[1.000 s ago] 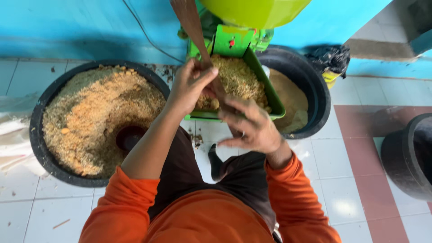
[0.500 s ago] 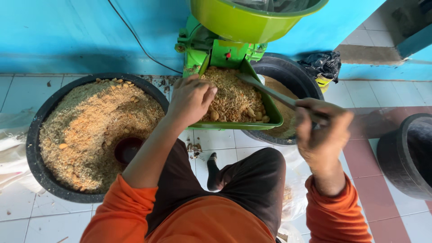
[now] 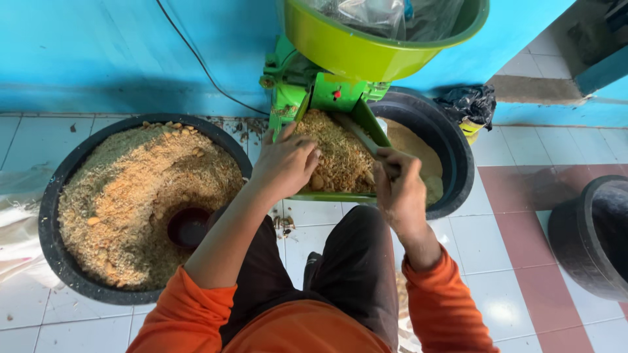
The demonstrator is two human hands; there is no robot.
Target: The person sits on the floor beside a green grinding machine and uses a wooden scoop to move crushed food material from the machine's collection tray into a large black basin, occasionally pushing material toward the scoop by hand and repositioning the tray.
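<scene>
From the head view, the left hand (image 3: 286, 163) is lying open, palm down, on the crumbly feed (image 3: 333, 153) filling the green tray (image 3: 383, 145) of the green machine (image 3: 307, 91). The right hand (image 3: 399, 189) is gripping a stick (image 3: 363, 136) at the tray's right edge. A black tub (image 3: 59, 248) of brownish meal is sitting at the tiled floor's left edge.

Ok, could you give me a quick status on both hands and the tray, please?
Left hand flat on coarse feed in green tray. Right hand gripping a stick laid in the feed. Nothing blocking either hand.
</scene>
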